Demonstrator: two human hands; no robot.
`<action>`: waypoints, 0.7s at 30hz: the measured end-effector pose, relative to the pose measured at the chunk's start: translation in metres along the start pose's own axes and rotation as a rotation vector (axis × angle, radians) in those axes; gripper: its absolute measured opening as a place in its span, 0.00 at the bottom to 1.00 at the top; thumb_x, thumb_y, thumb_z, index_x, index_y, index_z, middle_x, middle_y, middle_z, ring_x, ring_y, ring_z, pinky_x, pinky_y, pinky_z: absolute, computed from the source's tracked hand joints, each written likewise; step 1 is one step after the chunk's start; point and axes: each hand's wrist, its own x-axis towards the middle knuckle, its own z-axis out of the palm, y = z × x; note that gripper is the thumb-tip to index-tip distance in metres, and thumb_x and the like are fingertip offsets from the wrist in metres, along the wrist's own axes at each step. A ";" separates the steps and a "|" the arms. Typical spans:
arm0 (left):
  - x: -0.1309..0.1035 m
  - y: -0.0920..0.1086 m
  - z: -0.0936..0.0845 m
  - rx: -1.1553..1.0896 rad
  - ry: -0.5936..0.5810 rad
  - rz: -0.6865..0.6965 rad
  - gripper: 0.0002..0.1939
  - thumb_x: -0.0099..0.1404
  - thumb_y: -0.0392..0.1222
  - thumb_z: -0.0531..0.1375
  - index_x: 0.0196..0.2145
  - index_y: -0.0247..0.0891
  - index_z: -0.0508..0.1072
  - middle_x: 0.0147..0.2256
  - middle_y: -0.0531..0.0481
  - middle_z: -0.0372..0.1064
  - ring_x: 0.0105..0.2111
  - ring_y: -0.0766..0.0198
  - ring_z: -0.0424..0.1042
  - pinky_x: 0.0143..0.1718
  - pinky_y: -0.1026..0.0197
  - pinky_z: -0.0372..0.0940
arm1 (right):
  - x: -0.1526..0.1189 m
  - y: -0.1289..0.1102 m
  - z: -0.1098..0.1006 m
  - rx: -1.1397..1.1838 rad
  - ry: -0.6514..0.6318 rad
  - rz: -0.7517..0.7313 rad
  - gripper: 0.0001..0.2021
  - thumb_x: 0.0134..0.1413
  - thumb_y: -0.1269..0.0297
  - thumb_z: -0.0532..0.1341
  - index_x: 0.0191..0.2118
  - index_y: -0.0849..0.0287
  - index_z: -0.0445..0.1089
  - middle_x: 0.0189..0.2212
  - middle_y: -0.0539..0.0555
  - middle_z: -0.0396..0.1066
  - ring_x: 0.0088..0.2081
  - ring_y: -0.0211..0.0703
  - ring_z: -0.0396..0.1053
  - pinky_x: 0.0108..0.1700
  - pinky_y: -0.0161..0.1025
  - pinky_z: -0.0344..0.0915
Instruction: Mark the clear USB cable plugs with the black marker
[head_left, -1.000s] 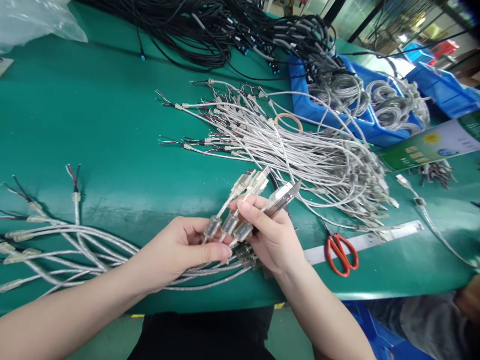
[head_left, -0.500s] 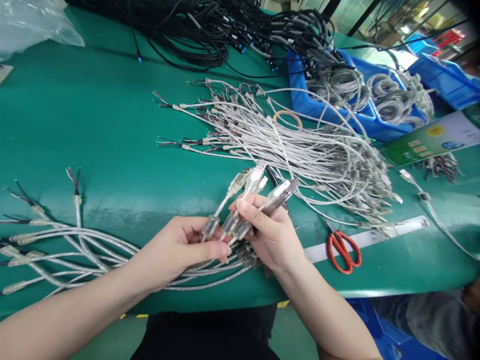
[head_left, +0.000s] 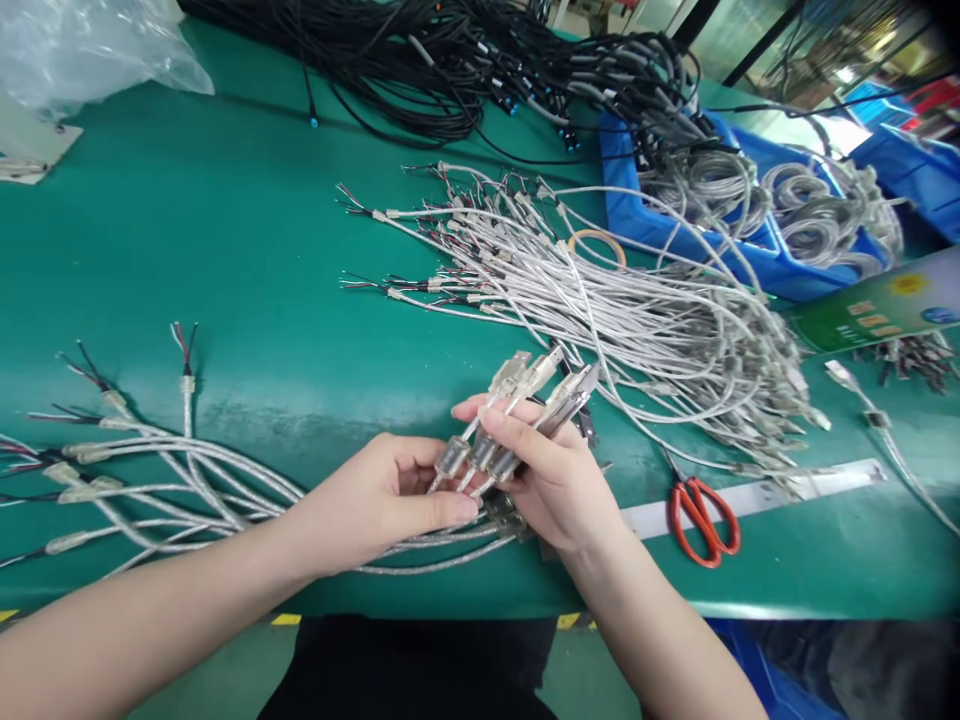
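Note:
My right hand is closed around the plug ends of several USB cables, their metal plugs pointing up and away past the thumb. My left hand pinches the same cables just below their dark ferrite cores, thumb on top. From my hands the grey cable bodies run left across the table and fan out to stripped ends with red, black and white wires. Under my right hand more ferrite cores are partly hidden.
Beyond my hands lies a big pile of similar cables. Red-handled scissors rest by a steel ruler. Blue bins hold coiled cables; black cables heap at the back. A single cable lies right.
The leftmost plug, which stood apart, now leans in beside the others in my right hand. My left hand has moved slightly closer to the right one. The whole view has shifted a little.

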 end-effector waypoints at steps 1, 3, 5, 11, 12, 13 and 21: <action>0.000 0.000 0.000 0.009 0.006 -0.002 0.15 0.58 0.45 0.66 0.39 0.32 0.75 0.37 0.46 0.75 0.41 0.56 0.72 0.45 0.59 0.66 | 0.001 0.001 0.000 0.004 0.010 -0.014 0.11 0.51 0.58 0.69 0.34 0.61 0.78 0.27 0.52 0.66 0.22 0.28 0.56 0.20 0.28 0.43; 0.000 -0.002 0.000 0.015 0.016 -0.003 0.16 0.57 0.45 0.67 0.39 0.32 0.76 0.36 0.46 0.75 0.39 0.57 0.73 0.43 0.61 0.66 | 0.001 0.002 0.000 0.012 0.036 -0.038 0.11 0.49 0.58 0.70 0.31 0.62 0.77 0.26 0.52 0.66 0.21 0.28 0.55 0.20 0.28 0.44; -0.001 -0.003 0.000 0.004 0.020 0.004 0.15 0.56 0.44 0.68 0.39 0.32 0.77 0.35 0.48 0.75 0.37 0.60 0.72 0.41 0.63 0.66 | 0.002 0.004 0.001 0.015 0.055 -0.049 0.12 0.49 0.58 0.70 0.30 0.62 0.76 0.25 0.51 0.64 0.21 0.29 0.55 0.20 0.28 0.44; -0.002 0.000 0.001 -0.026 0.029 0.022 0.12 0.57 0.43 0.68 0.37 0.33 0.77 0.34 0.49 0.75 0.35 0.64 0.72 0.39 0.67 0.65 | 0.001 0.003 0.000 0.010 0.067 -0.032 0.14 0.48 0.57 0.71 0.32 0.64 0.75 0.24 0.52 0.66 0.21 0.31 0.59 0.19 0.28 0.44; -0.003 0.002 0.001 -0.022 0.043 0.024 0.11 0.58 0.43 0.67 0.36 0.33 0.77 0.34 0.49 0.75 0.35 0.64 0.71 0.38 0.67 0.65 | 0.001 0.003 0.000 0.010 0.058 -0.027 0.14 0.48 0.56 0.70 0.33 0.64 0.75 0.26 0.52 0.67 0.22 0.31 0.60 0.18 0.28 0.44; -0.003 0.003 0.002 -0.021 0.058 0.032 0.10 0.59 0.43 0.67 0.35 0.33 0.77 0.33 0.49 0.75 0.34 0.65 0.71 0.38 0.67 0.65 | 0.001 0.002 -0.001 0.011 0.042 -0.022 0.15 0.49 0.55 0.70 0.35 0.63 0.75 0.28 0.53 0.67 0.23 0.31 0.61 0.18 0.27 0.43; -0.004 0.008 0.002 -0.154 0.179 0.104 0.06 0.60 0.39 0.67 0.36 0.38 0.78 0.30 0.54 0.74 0.33 0.70 0.71 0.39 0.70 0.65 | 0.000 -0.001 -0.006 0.099 0.020 -0.073 0.11 0.52 0.58 0.68 0.36 0.61 0.75 0.28 0.51 0.65 0.21 0.27 0.54 0.18 0.26 0.41</action>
